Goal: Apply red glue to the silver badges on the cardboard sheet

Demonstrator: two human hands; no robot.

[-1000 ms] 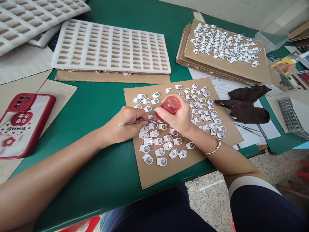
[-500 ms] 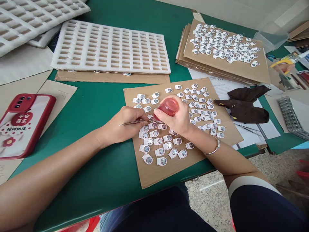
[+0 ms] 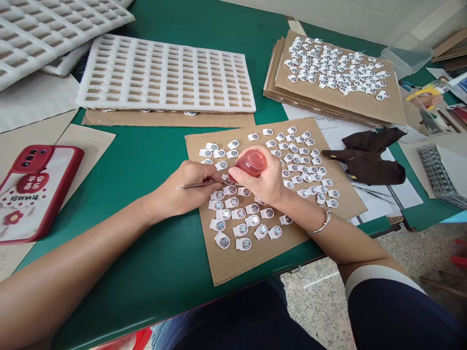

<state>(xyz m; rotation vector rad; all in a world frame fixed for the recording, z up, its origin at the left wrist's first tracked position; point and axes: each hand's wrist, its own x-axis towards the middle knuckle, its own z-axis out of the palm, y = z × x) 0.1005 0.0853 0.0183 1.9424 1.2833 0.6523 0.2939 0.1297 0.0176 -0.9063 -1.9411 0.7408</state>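
In my closed left hand (image 3: 184, 188) are slim metal tweezers (image 3: 197, 184), their thin end pointing left. My right hand (image 3: 269, 181) is wrapped round a translucent red squeeze bottle (image 3: 254, 163), tilted with its lower end toward my left fingertips. Both hands meet over a cardboard sheet (image 3: 233, 270) that bears rows of small white tabs (image 3: 243, 243) with round, shiny, dark-ringed centres. The bottle's tip and the piece beneath my fingers are hidden by the hands.
White foam grids (image 3: 164, 73) lie behind on the green table (image 3: 153, 272). A stack of cardboard sheets (image 3: 292, 90) with more tabs stands back right. Dark cloth (image 3: 375, 163) and another metal tool (image 3: 374, 193) lie at right; a red-edged phone (image 3: 44, 194) is at left.
The view has shifted slightly. Both hands keep nearly the same place and hold over the sheet, with the bottle still tilted toward the left fingertips.
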